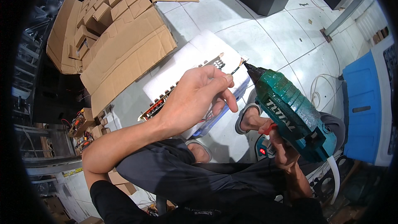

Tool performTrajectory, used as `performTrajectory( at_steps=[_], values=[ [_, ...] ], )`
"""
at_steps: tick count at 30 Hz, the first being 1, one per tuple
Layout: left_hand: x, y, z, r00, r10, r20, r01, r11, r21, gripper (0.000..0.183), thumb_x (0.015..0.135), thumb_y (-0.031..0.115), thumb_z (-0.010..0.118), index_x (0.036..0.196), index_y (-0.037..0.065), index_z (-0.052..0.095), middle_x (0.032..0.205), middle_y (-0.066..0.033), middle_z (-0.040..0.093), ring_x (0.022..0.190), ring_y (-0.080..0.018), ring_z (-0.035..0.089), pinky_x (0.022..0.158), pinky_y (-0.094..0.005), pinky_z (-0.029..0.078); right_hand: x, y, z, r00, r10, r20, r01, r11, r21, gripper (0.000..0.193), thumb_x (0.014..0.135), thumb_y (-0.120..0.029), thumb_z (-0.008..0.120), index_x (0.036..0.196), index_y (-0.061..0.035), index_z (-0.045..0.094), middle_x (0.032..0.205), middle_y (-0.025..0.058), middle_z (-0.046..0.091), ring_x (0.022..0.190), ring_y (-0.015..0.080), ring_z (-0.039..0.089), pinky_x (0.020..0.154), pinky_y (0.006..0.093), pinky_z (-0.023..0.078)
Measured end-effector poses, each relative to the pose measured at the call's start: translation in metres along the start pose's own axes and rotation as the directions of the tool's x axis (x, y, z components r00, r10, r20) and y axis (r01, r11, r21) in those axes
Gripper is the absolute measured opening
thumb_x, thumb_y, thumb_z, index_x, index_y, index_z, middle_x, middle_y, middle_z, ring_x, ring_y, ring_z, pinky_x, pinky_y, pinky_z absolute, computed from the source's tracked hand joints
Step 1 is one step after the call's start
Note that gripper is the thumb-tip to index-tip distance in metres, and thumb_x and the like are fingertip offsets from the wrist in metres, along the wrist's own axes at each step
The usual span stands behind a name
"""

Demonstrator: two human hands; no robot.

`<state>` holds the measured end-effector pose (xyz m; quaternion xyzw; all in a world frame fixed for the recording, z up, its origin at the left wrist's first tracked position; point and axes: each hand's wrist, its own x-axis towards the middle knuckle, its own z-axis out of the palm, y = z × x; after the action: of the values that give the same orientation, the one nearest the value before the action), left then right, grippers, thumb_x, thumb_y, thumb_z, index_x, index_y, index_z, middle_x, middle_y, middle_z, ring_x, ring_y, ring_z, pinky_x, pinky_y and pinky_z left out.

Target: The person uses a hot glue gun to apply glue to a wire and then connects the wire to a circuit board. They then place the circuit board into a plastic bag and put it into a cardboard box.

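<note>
The right hand holds a teal glue gun, its dark nozzle aimed at a thin wire pinched in the fingertips of the left hand. Beneath the left hand, a long circuit board lies on a white foam block resting on the tiled floor. Flattened cardboard lies just beyond.

White tiled floor, flattened cardboard

Brown cardboard boxes upper left, flattened cardboard sheet beside
</note>
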<state>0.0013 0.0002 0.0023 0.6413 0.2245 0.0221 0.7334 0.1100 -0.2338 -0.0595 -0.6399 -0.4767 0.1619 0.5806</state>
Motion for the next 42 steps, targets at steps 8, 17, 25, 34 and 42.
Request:
performTrajectory(
  at_steps=[8,17,25,34,42],
  values=[
    [0.001,-0.002,0.0,1.0,0.001,-0.004,-0.001,1.0,-0.008,0.022,0.103,0.018,0.05,0.1,-0.003,0.055,0.079,-0.0182,0.07,0.059,-0.0086,0.053,0.059,-0.0215,0.043,-0.003,0.004,0.003,0.998,0.045,-0.046,-0.041,0.996,0.08,0.022,0.095,-0.004,0.051,0.111,0.0098,0.058,0.085,0.019,0.065,0.078,0.0275,0.067,0.074,0.0406,0.055],
    [0.0,-0.002,0.0,1.0,0.009,0.004,-0.009,1.0,0.009,0.023,0.102,0.018,0.051,0.1,-0.004,0.055,0.079,-0.017,0.071,0.059,-0.0085,0.053,0.057,-0.0219,0.043,0.002,-0.005,-0.001,0.996,0.093,-0.002,-0.093,0.996,0.009,0.023,0.094,-0.004,0.049,0.108,0.0104,0.059,0.086,0.0189,0.066,0.08,0.0282,0.068,0.076,0.0412,0.056],
    [0.0,-0.001,-0.001,1.0,0.024,-0.005,-0.024,1.0,-0.016,0.027,0.102,0.02,0.051,0.1,-0.007,0.056,0.079,-0.0151,0.072,0.06,-0.0093,0.054,0.059,-0.0234,0.044,-0.001,0.0,0.002,0.997,0.072,-0.036,-0.069,0.995,0.072,0.022,0.092,-0.002,0.048,0.106,0.0109,0.059,0.088,0.0202,0.066,0.081,0.0291,0.068,0.078,0.0421,0.056],
    [0.002,-0.002,-0.002,0.999,0.032,0.02,-0.031,0.999,-0.044,0.026,0.102,0.018,0.05,0.101,-0.007,0.057,0.08,-0.0156,0.072,0.062,-0.0101,0.055,0.065,-0.0243,0.046,-0.004,0.005,0.0,0.999,0.025,-0.029,-0.023,0.999,0.043,0.024,0.092,0.0,0.047,0.111,0.011,0.057,0.089,0.0209,0.066,0.081,0.0295,0.067,0.077,0.0428,0.056],
    [0.001,-0.004,-0.001,0.999,0.036,0.017,-0.034,0.997,-0.064,0.025,0.104,0.02,0.05,0.101,-0.004,0.057,0.077,-0.0178,0.069,0.062,-0.009,0.053,0.063,-0.0217,0.044,-0.004,0.004,-0.002,0.998,0.064,-0.015,-0.063,0.997,0.055,0.027,0.093,-0.002,0.049,0.116,0.0102,0.056,0.089,0.0203,0.066,0.081,0.0291,0.067,0.078,0.0429,0.056]
  ],
)
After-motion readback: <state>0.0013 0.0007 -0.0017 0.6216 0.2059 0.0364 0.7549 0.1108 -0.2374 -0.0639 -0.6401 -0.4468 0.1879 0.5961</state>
